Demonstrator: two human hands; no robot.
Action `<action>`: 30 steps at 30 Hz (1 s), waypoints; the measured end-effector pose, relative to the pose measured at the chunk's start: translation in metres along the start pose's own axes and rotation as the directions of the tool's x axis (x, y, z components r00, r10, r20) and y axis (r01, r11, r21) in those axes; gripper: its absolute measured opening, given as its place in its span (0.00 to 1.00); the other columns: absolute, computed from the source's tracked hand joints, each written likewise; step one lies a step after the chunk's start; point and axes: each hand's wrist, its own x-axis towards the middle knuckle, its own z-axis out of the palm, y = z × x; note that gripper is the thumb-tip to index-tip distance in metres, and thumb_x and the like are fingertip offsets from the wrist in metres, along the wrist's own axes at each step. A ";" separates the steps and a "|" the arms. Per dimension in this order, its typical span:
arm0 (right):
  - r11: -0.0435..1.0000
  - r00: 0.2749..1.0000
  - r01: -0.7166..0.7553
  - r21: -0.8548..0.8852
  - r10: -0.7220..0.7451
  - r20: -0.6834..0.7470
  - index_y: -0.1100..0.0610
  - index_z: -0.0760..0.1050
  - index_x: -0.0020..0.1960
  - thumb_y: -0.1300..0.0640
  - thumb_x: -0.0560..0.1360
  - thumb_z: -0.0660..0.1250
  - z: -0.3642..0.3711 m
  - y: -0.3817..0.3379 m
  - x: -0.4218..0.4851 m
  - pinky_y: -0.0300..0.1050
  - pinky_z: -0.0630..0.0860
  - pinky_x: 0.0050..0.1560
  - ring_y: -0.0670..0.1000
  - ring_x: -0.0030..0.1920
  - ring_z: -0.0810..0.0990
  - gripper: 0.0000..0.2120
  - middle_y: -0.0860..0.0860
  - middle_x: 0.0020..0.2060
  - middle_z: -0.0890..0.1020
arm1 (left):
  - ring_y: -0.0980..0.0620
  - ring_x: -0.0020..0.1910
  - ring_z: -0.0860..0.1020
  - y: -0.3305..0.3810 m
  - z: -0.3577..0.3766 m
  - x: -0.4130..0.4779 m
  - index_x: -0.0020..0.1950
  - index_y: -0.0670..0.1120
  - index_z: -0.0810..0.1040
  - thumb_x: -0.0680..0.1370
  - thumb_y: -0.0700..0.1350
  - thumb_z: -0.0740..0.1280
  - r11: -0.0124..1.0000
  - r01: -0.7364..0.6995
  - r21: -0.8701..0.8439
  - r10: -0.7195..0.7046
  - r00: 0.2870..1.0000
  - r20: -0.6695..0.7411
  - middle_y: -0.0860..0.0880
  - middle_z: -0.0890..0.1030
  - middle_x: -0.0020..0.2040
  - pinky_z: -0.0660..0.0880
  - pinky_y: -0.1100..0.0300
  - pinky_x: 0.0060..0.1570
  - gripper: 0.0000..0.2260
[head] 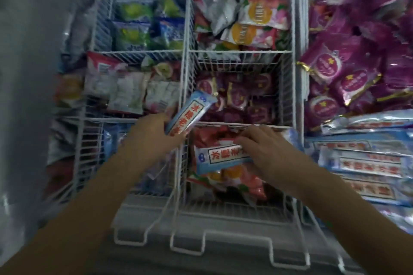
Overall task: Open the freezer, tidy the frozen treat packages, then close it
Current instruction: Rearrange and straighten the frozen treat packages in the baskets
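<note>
The chest freezer stands open, its white wire baskets full of frozen treat packages. My left hand grips a light blue bar package with red lettering, tilted above the basket divider. My right hand holds a second blue bar package of the same kind, lying across red and orange packages in the near middle basket.
Purple packages pile up at the right, with stacked blue bar packages below them. Green and blue packs fill the far left basket, pink and orange ones the far middle. The freezer's front rim runs along the bottom.
</note>
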 end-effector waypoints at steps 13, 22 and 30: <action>0.863 0.834 0.421 -0.279 -0.247 0.494 0.58 0.71 0.70 0.58 0.82 0.57 0.109 -0.156 0.192 0.56 0.57 0.72 0.60 0.70 0.65 0.18 0.59 0.73 0.64 | 0.44 0.47 0.80 -0.184 0.048 0.034 0.56 0.40 0.77 0.78 0.41 0.66 0.916 0.348 0.198 -0.384 0.902 0.195 0.41 0.80 0.50 0.75 0.56 0.41 0.09; 0.774 0.823 0.541 -0.329 -0.407 0.396 0.49 0.79 0.63 0.56 0.78 0.61 0.154 -0.152 0.202 0.55 0.58 0.74 0.57 0.72 0.67 0.16 0.47 0.64 0.77 | 0.35 0.60 0.71 -0.194 0.076 0.046 0.67 0.38 0.65 0.79 0.42 0.65 0.852 0.523 -0.020 -0.524 0.852 -0.020 0.34 0.70 0.62 0.75 0.44 0.54 0.19; 0.997 0.989 0.062 0.047 -0.055 -0.136 0.63 0.67 0.72 0.66 0.70 0.68 0.088 -0.112 0.136 0.56 0.67 0.68 0.63 0.69 0.67 0.30 0.62 0.66 0.72 | 0.41 0.53 0.73 -0.139 0.049 0.021 0.57 0.40 0.76 0.77 0.44 0.65 0.998 -0.025 -0.056 0.003 0.930 -0.367 0.41 0.76 0.52 0.72 0.47 0.52 0.12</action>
